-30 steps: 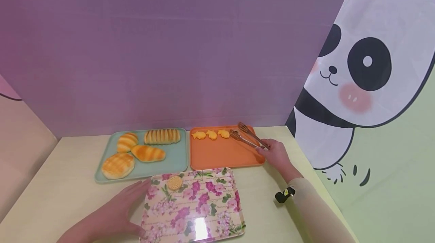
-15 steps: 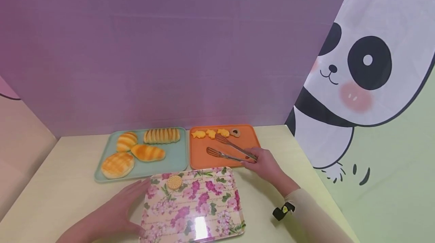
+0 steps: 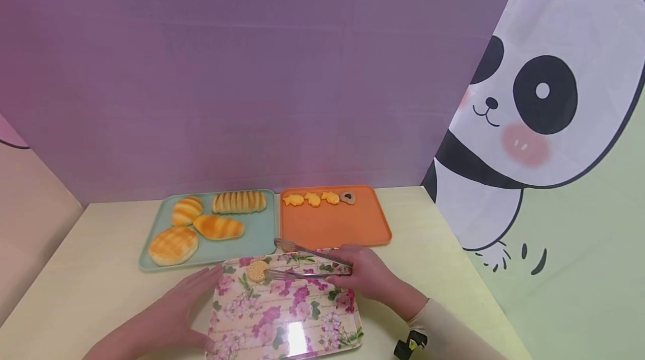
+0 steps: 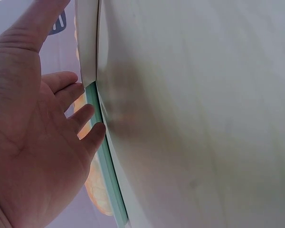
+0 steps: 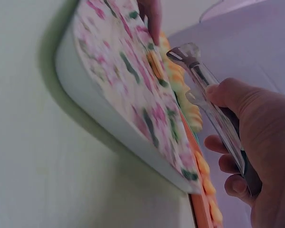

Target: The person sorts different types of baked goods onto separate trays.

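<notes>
The right hand (image 3: pixel 370 279) gripped the tongs (image 3: pixel 307 262) by their handles, fingers curled round them, over the far right part of the floral tray (image 3: pixel 302 337). The tips stood apart, one just above the other, beside the round biscuit (image 3: pixel 259 271) at the tray's far left corner; whether they touched it could not be told, and they carried nothing. The left hand (image 3: pixel 176 315) lay flat on the table (image 3: pixel 90 287) with fingers straight and spread, its fingertips against the floral tray's left edge, steadying it.

Judging from how things lay, the work looked barely begun: one biscuit sat on the floral tray, the rest of it bare. On the orange tray (image 3: pixel 335 228) three yellow biscuits (image 3: pixel 312 199) and a brown ring (image 3: pixel 347 197) lay in a row along the far edge. On the green tray (image 3: pixel 257 237), at the table's far left, four breads (image 3: pixel 216 220) lay untouched. If the floral tray was being filled, nearly all of that was left; the tongs at the biscuit suggested it was either just being set down or about to be lifted, and the pictures did not settle which.
</notes>
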Demonstrator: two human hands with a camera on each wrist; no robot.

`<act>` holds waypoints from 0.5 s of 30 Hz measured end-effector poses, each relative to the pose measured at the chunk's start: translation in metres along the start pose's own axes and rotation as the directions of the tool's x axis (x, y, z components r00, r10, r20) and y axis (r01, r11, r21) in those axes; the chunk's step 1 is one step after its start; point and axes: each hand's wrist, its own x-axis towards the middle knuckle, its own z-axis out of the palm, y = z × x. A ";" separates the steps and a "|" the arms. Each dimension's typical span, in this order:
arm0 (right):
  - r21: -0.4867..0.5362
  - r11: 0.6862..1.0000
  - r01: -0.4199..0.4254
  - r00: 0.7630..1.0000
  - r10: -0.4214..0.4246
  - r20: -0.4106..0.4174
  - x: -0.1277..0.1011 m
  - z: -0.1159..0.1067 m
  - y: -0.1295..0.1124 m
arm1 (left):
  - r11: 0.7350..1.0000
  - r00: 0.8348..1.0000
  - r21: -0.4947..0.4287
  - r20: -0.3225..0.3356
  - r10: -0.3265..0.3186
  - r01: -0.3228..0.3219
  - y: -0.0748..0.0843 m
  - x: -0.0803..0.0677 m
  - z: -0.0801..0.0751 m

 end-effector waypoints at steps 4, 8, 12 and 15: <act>-0.043 0.999 0.022 0.999 -0.020 0.042 0.004 0.010 -0.006 | 1.000 1.000 0.003 -0.002 0.006 -0.006 -0.002 0.000 0.000; -0.087 0.992 0.090 0.995 -0.087 0.041 0.009 0.017 -0.010 | 1.000 1.000 0.007 -0.006 0.017 -0.017 -0.004 0.000 0.001; -0.093 0.988 0.121 0.992 -0.119 0.034 0.013 0.020 -0.015 | 1.000 1.000 0.006 -0.006 0.014 -0.014 -0.005 0.001 0.003; -0.100 0.985 0.141 0.990 -0.139 0.032 0.015 0.021 -0.017 | 1.000 1.000 -0.005 -0.001 -0.001 0.001 -0.006 0.002 0.003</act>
